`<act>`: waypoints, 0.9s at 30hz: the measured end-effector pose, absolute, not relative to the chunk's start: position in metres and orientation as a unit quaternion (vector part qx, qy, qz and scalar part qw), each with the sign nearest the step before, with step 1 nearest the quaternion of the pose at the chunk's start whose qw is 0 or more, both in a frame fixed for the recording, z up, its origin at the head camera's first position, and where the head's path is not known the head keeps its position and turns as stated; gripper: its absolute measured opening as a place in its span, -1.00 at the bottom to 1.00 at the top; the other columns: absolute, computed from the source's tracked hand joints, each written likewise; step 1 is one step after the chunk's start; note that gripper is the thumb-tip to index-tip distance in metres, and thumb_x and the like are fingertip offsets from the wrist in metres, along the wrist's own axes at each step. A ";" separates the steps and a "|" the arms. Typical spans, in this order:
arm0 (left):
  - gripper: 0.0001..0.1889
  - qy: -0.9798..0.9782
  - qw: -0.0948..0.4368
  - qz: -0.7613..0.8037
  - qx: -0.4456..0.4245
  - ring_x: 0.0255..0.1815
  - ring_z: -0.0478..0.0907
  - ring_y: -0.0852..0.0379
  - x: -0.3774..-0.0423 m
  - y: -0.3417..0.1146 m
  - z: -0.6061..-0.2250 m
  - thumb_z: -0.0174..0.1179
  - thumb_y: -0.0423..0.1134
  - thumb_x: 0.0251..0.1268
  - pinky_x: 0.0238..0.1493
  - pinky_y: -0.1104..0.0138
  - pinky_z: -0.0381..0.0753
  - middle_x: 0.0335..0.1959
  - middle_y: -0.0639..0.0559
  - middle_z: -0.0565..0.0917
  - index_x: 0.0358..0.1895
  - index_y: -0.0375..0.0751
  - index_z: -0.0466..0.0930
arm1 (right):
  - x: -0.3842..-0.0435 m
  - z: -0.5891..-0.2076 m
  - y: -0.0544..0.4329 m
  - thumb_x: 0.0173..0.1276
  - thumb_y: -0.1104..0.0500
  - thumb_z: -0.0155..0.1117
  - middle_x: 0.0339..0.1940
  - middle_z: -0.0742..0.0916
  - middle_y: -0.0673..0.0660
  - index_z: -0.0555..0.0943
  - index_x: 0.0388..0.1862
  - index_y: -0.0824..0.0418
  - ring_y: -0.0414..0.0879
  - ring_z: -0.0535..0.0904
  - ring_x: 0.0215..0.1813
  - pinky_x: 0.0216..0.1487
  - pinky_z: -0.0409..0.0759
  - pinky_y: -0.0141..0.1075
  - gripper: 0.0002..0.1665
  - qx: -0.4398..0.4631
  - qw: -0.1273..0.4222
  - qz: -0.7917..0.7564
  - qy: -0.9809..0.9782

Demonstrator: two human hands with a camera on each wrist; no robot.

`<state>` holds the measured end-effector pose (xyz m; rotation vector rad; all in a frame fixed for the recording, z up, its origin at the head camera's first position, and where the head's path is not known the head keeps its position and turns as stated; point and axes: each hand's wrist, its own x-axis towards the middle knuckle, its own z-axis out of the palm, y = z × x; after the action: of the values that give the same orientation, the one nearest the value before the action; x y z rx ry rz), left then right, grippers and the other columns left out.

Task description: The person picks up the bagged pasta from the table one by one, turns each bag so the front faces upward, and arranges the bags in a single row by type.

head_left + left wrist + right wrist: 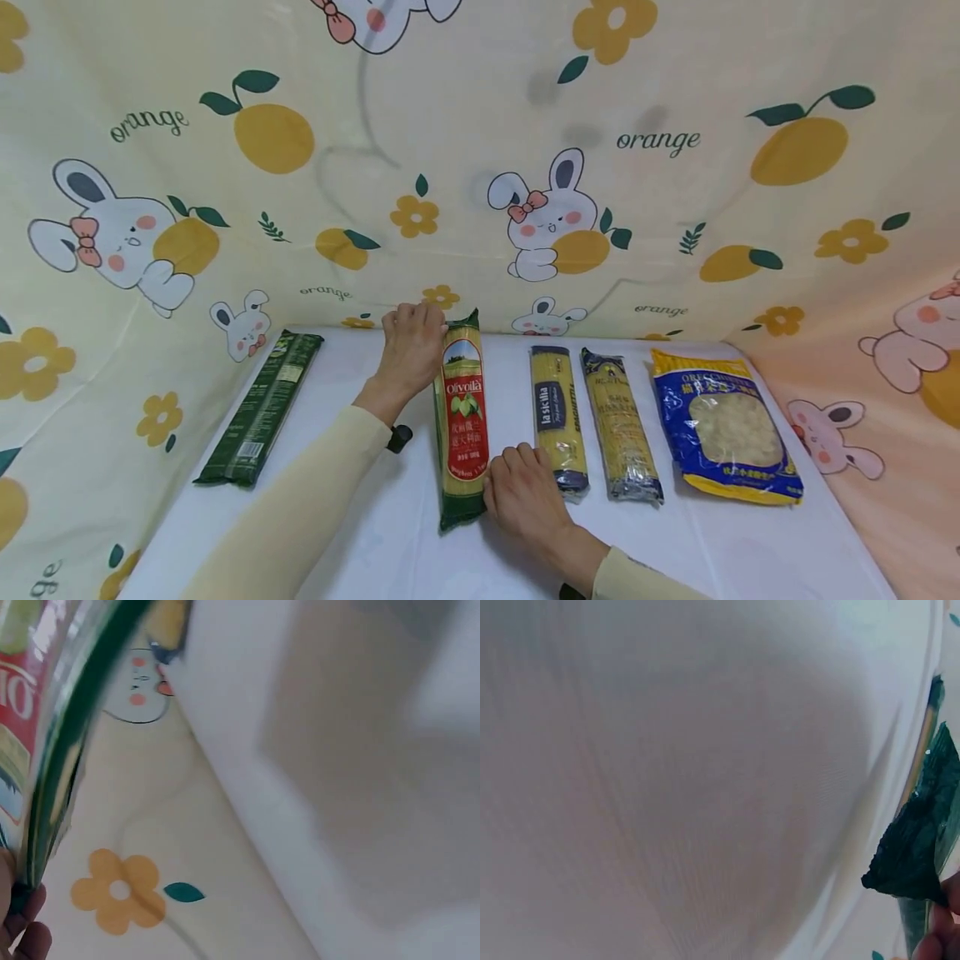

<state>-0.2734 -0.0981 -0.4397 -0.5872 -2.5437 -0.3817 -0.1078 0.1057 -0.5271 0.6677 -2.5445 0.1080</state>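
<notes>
An Olivoilà spaghetti packet (465, 408) with a red label and green ends stands lengthwise between the two hands in the head view. My left hand (414, 346) grips its upper end; in the left wrist view the fingertips (31, 907) curl round the packet's edge (64, 750). Low on the other side, my right hand (525, 492) pinches the packet near its bottom corner. The right wrist view has those fingers (945, 922) beside the dark green crimped end (911, 855).
To the left, a green packet (262, 408) lies back side up on the white table (352, 533). Right of the hands are a La Sicilia spaghetti packet (558, 417), another pasta packet (621, 425) and a blue-yellow bag (723, 429). A printed curtain (450, 108) rises behind.
</notes>
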 end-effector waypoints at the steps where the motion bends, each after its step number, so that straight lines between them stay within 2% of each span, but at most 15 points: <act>1: -0.79 -0.935 0.247 -0.129 -0.217 0.11 0.48 -0.31 -0.276 -0.098 -0.443 0.07 -0.24 0.67 0.19 -0.23 0.37 -0.19 -0.22 0.60 -0.21 -0.28 0.42 | -0.106 -0.525 0.106 0.38 0.02 0.31 -0.52 0.42 -0.01 0.46 -0.48 0.09 -0.05 0.34 -0.34 -0.22 0.25 -0.21 -0.70 0.244 0.253 0.041 -0.935; 7: -0.76 -0.946 0.216 -0.060 -0.233 0.13 0.53 -0.25 -0.286 -0.093 -0.463 -0.01 -0.20 0.72 0.24 -0.24 0.40 -0.18 -0.18 0.64 -0.18 -0.27 0.46 | -0.099 -0.520 0.110 0.27 0.08 0.26 -0.58 0.31 -0.03 0.36 -0.57 0.09 -0.05 0.28 -0.41 -0.30 0.18 -0.21 -0.69 0.247 0.300 0.052 -0.920; 10: -0.79 -0.950 0.192 -0.050 -0.240 0.13 0.55 -0.22 -0.289 -0.090 -0.470 0.01 -0.21 0.71 0.26 -0.24 0.41 -0.17 -0.15 0.68 -0.15 -0.26 0.49 | -0.098 -0.519 0.111 0.25 0.09 0.21 -0.58 0.28 -0.03 0.33 -0.59 0.08 -0.06 0.26 -0.43 -0.32 0.17 -0.21 -0.69 0.247 0.311 0.053 -0.916; 17: -0.78 -0.962 0.139 -0.025 -0.233 0.20 0.56 -0.17 -0.296 -0.079 -0.484 0.06 -0.14 0.70 0.36 -0.28 0.38 -0.02 -0.12 0.76 -0.05 -0.24 0.53 | -0.098 -0.526 0.115 0.22 0.11 0.29 -0.59 0.37 -0.01 0.35 -0.60 0.09 -0.05 0.28 -0.43 -0.32 0.20 -0.20 -0.67 0.226 0.274 0.031 -0.934; 20: -0.80 -0.962 0.124 -0.009 -0.241 0.23 0.56 -0.17 -0.298 -0.073 -0.492 0.05 -0.17 0.70 0.38 -0.29 0.36 0.07 -0.13 0.74 0.02 -0.26 0.52 | -0.097 -0.530 0.115 0.20 0.10 0.31 -0.60 0.40 0.00 0.36 -0.60 0.10 -0.05 0.29 -0.42 -0.33 0.21 -0.19 -0.67 0.219 0.264 0.024 -0.939; 24: -0.88 -0.958 0.130 0.003 -0.257 0.18 0.58 -0.17 -0.300 -0.066 -0.501 0.06 -0.30 0.66 0.37 -0.29 0.39 0.00 -0.15 0.74 -0.01 -0.28 0.52 | -0.096 -0.532 0.115 0.19 0.09 0.29 -0.61 0.37 0.00 0.35 -0.62 0.11 -0.05 0.27 -0.43 -0.33 0.19 -0.20 -0.67 0.219 0.268 0.022 -0.938; 27: -0.87 -0.956 0.132 0.009 -0.263 0.15 0.59 -0.16 -0.301 -0.064 -0.507 0.05 -0.29 0.67 0.38 -0.27 0.41 -0.06 -0.14 0.74 -0.03 -0.29 0.54 | -0.095 -0.532 0.115 0.20 0.11 0.29 -0.61 0.35 -0.01 0.33 -0.61 0.10 -0.06 0.25 -0.42 -0.32 0.19 -0.20 -0.66 0.215 0.264 0.027 -0.940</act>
<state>-0.3008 -0.0635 -0.5068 -0.7646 -2.7732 0.0253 -0.0949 0.1147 -0.5324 0.5809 -2.5414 0.0718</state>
